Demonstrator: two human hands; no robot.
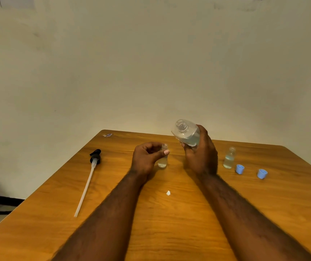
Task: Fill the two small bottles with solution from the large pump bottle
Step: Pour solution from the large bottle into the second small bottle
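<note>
The big bottle (187,133) is up in the air, tipped left, with its top open. The right hand (200,157) wraps its fingers round it. Just beside it, the left hand (145,159) pinches a small bottle (163,161) standing on the table (169,232). The other small bottle (229,158) stands to the right, near a blue cap (239,169) and a second blue cap (262,173). The pump (95,157) lies far left.

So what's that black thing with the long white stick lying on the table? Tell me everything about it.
It's a pump, apparently from the open large bottle: a black spout and collar, a short whitish stem, then a long thin white tube. It looks like plastic. It lies flat on the wooden table, left of the left hand, head at the far end, tube slanting toward the near left edge. Only the table touches it.
</note>
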